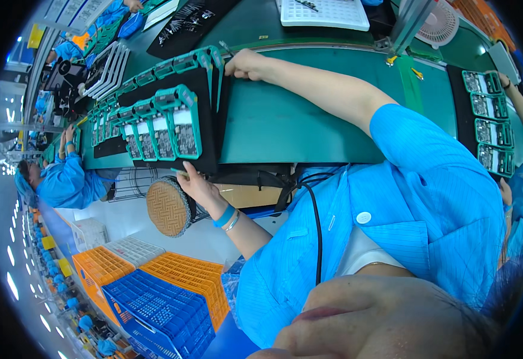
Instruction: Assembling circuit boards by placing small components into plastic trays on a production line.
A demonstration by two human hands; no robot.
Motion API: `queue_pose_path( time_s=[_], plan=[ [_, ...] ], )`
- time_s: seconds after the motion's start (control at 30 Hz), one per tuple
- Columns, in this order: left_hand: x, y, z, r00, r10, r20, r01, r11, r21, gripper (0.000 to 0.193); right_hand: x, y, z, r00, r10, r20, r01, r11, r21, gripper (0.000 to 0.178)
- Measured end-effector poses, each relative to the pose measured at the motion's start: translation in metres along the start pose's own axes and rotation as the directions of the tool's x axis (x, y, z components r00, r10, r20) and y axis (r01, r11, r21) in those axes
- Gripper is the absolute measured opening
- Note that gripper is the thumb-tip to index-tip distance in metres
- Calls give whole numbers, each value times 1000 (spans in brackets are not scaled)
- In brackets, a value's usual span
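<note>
Green frames holding circuit boards [185, 134] stand on a black mat [209, 146] at the left of the green bench. Further green frames [213, 60] rise behind them. My right hand [246, 64] is curled closed beside the far right end of these frames. A slim grey piece [225, 48] projects by its fingers, which hide the rest of it. At the near edge of the mat, my left hand [196, 184] is closed, with a small light green piece [179, 172] at its thumb and fingertips. What that piece is cannot be made out.
A white tray [324, 17] and a black mat with small parts [183, 27] lie at the back. More circuit boards in green frames [487, 122] stand at right, near another person's hand. A woven stool [168, 206] and blue and orange crates [159, 311] are below the bench.
</note>
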State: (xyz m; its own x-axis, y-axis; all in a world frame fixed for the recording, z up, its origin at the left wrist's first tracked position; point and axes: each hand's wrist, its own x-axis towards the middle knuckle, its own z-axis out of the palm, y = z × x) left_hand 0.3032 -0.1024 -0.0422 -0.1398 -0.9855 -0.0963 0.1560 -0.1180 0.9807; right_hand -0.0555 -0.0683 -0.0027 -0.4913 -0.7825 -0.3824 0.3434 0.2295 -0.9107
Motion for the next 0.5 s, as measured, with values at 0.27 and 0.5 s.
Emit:
queue_pose_path(
  time_s=[0.27,0.5],
  plan=[
    [-28,30,-46,992,-39,122,51,994,-101,72,-98,49,-3,969,120,214,-168,960,223,22],
    [-113,40,-44,960,-68,271,94,992,-84,67,-235,82,-57,979,131,159,-150,982,113,24]
  ],
)
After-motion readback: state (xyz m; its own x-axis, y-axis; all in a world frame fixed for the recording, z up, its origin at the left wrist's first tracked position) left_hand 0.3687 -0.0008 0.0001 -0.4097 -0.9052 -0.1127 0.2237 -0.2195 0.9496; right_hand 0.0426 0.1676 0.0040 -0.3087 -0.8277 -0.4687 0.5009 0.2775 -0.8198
